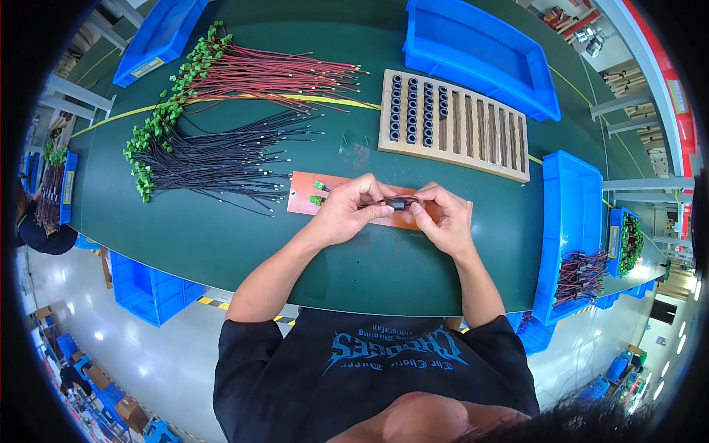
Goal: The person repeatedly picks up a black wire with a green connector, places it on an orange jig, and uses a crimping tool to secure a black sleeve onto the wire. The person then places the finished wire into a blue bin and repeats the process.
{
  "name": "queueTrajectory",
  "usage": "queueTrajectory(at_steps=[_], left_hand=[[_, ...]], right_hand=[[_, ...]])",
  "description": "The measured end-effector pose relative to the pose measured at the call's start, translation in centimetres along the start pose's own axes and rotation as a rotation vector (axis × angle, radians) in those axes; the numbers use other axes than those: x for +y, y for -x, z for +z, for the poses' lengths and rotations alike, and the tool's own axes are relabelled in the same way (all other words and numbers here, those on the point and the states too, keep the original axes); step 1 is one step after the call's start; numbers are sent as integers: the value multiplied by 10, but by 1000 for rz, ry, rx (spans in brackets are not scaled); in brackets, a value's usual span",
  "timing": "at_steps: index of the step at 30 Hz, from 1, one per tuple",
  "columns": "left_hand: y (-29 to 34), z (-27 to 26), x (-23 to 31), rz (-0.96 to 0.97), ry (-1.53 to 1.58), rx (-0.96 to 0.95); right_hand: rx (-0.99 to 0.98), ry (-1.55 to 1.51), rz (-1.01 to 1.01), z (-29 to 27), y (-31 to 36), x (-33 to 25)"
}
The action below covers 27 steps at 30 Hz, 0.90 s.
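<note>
My left hand [348,212] and my right hand [444,219] meet over an orange-brown strip board [303,193]. Between their fingertips is a small black cylindrical core [399,203], with thin dark and reddish wires at its ends. My left fingers pinch the core's left end and the wires there. On the other side, my right thumb and fingers close on its right end. Two green connectors [317,200] lie on the board just left of my left hand; their wires run under it. Fingers hide part of the wires and the board's middle.
Red wires [288,70] and black wires [221,162] with green connectors lie fanned out at left. Beyond my hands sits a slotted wooden tray [509,168] with black cores [411,111]. Blue bins stand behind it [480,55] and at right [572,192], the latter holding finished-looking wire bundles [580,277].
</note>
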<state>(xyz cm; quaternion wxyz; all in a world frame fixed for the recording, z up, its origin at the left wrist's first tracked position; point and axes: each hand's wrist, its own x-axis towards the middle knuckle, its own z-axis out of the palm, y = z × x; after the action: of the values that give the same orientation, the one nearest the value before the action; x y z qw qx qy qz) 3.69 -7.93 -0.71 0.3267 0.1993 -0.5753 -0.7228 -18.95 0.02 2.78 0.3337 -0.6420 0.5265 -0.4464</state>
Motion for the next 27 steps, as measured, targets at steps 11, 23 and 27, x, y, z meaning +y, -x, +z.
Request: queueTrajectory(at_steps=[11, 23, 27], left_hand=[[1, -9, 10, -69, 56, -149], [2, 9, 15, -20, -70, 25], [1, 8, 10, 38, -238, 13]], right_hand=[[-229, -495, 71, -5, 1, 29], [-143, -445, 156, 13, 5, 22], [-118, -391, 192, 12, 6, 21]])
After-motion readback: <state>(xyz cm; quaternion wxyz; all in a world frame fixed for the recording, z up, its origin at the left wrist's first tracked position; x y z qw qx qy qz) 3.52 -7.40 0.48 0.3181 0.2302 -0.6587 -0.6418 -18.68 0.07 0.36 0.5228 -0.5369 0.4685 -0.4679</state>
